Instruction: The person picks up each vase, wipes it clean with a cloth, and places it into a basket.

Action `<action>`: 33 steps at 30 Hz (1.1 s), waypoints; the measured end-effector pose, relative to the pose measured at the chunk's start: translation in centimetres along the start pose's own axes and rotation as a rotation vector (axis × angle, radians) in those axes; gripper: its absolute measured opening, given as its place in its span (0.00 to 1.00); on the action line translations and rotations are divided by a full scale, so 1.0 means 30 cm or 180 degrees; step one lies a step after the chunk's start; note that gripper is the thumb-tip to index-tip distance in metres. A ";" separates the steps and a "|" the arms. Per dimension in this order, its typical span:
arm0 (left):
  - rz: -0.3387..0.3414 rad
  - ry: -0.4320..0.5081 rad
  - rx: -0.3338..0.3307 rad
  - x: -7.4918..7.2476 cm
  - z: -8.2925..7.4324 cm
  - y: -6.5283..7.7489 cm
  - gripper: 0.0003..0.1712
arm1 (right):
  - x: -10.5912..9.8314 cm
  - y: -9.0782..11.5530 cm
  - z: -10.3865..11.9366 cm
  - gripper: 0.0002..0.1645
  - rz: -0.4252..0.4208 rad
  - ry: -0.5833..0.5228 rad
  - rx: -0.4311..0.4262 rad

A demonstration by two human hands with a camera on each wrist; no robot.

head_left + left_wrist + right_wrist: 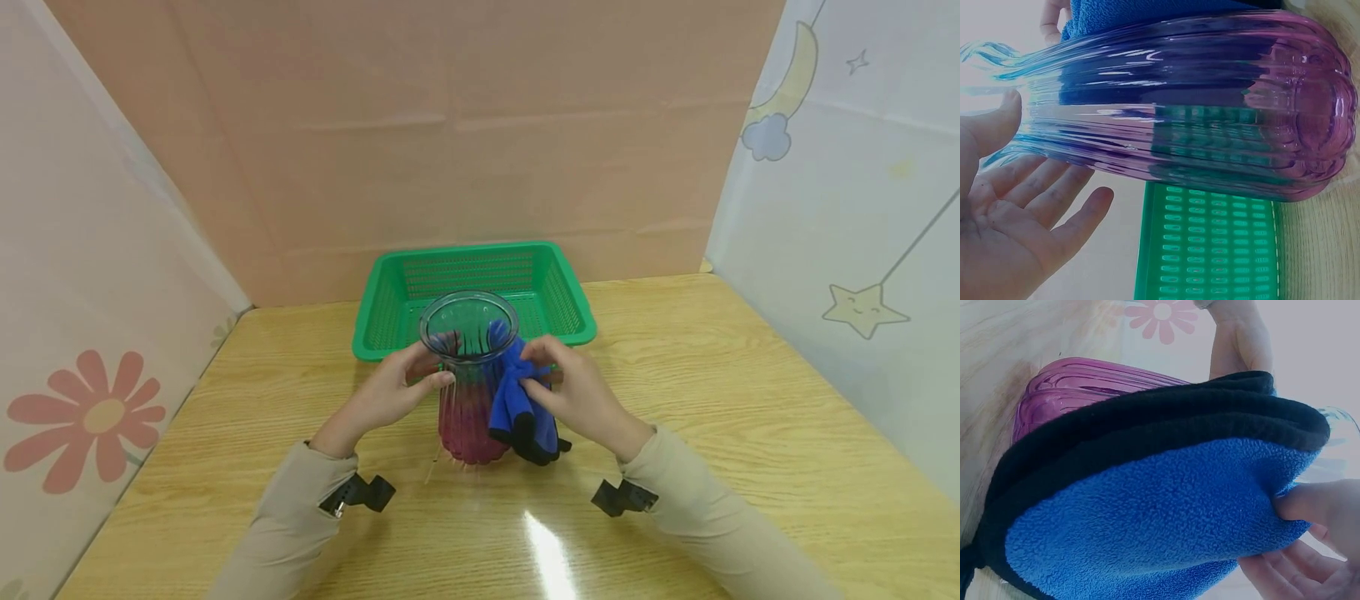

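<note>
A ribbed glass vase (472, 417), clear blue at its flared rim and pink at its base, stands upright on the table. My left hand (393, 387) holds it near the neck, thumb on the near side and fingers round the back, as the left wrist view of the vase (1210, 112) also shows. My right hand (581, 392) pinches a blue terry cloth with black edging (517, 400) against the vase's right side. In the right wrist view the cloth (1160, 506) hangs in folds from the thumb and fingers (1310, 503), covering much of the vase.
Behind the vase a green slotted plastic basket (363, 325) sits on the wooden table (675, 350), close to the peach back wall (465, 150). Patterned white sheets (862, 208) flank the table on both sides.
</note>
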State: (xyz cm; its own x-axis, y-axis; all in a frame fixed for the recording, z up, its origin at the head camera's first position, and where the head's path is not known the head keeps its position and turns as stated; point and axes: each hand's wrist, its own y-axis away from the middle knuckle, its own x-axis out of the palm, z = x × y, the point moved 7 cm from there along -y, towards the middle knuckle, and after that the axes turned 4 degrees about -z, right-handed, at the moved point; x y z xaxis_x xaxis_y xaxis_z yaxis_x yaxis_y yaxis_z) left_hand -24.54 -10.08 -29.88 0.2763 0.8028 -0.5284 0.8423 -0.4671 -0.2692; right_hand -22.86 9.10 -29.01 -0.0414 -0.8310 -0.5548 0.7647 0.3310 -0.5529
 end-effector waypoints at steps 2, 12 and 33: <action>0.0004 -0.0001 -0.0011 0.000 0.001 0.000 0.30 | -0.003 0.002 0.009 0.16 -0.0013 0.0071 -0.0068; 0.0010 0.0054 -0.0014 0.000 -0.001 0.002 0.29 | -0.017 0.019 0.041 0.16 -0.0037 0.0561 -0.0378; -0.0004 0.0068 -0.0015 -0.002 0.000 0.002 0.30 | -0.093 0.067 0.059 0.19 -0.0279 0.1724 -0.0870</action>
State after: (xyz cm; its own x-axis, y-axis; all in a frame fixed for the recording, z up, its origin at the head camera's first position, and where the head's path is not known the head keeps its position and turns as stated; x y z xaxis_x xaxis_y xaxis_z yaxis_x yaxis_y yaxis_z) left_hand -24.51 -10.16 -29.87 0.2850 0.8112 -0.5106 0.8448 -0.4643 -0.2661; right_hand -20.07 11.28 -27.47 -0.4727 -0.5386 -0.6975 0.5538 0.4341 -0.7105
